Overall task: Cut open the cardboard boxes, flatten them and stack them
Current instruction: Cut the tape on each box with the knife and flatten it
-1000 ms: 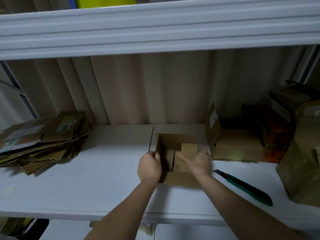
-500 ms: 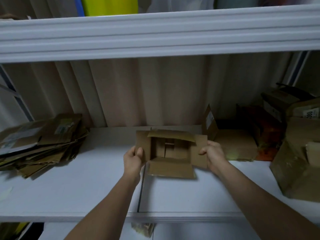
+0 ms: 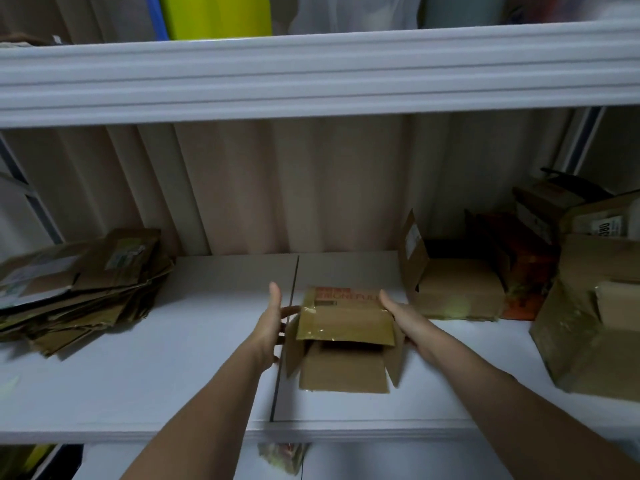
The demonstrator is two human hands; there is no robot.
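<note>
A small brown cardboard box [image 3: 344,327] lies on the white shelf [image 3: 194,368] in the middle, tipped so its open flaps spread toward me; red print and shiny tape show on its upper face. My left hand [image 3: 272,322] presses flat against the box's left side with straight fingers. My right hand [image 3: 403,318] presses flat against its right side. A stack of flattened cardboard [image 3: 79,289] lies at the shelf's left end.
Several unflattened boxes crowd the right: an open brown box [image 3: 450,289], a red-orange carton [image 3: 523,268] behind it, and a large taped box [image 3: 595,334] at the far right. A corrugated wall backs the shelf. An upper shelf [image 3: 311,74] hangs overhead.
The box was held up by its side flaps with its opening toward me; now it is turned over and set down on the shelf, and both hands lie flat on its sides.
</note>
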